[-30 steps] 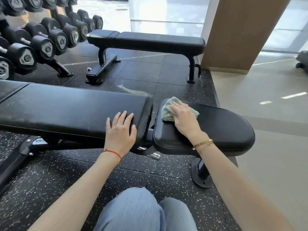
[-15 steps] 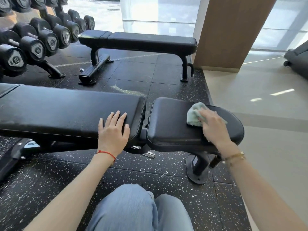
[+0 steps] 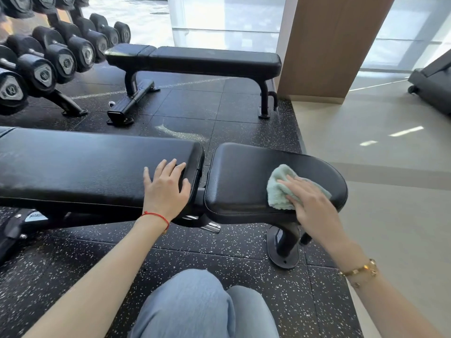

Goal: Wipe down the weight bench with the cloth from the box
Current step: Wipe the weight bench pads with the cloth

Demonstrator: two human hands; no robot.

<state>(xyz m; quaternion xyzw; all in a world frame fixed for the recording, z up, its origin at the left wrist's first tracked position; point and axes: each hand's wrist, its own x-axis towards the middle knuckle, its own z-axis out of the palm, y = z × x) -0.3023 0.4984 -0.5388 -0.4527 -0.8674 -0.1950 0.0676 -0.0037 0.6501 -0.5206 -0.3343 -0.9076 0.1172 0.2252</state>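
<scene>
A black padded weight bench runs across the view, with a long back pad (image 3: 85, 167) on the left and a short rounded seat pad (image 3: 244, 176) on the right. A pale green cloth (image 3: 278, 189) lies bunched on the seat pad near its front right edge. My right hand (image 3: 310, 203) presses flat on the cloth, fingers pointing left. My left hand (image 3: 166, 186) rests palm down with fingers spread on the right end of the back pad. The box is not in view.
A second flat black bench (image 3: 195, 61) stands behind, across the speckled rubber floor. A dumbbell rack (image 3: 44, 62) fills the far left. A wooden pillar (image 3: 334, 45) and beige floor lie to the right, with a dark machine (image 3: 432, 89) at the edge. My knees (image 3: 202, 306) are below.
My right hand has slid the cloth across the seat pad from its far left corner toward the front right edge. My left hand has stayed on the back pad.
</scene>
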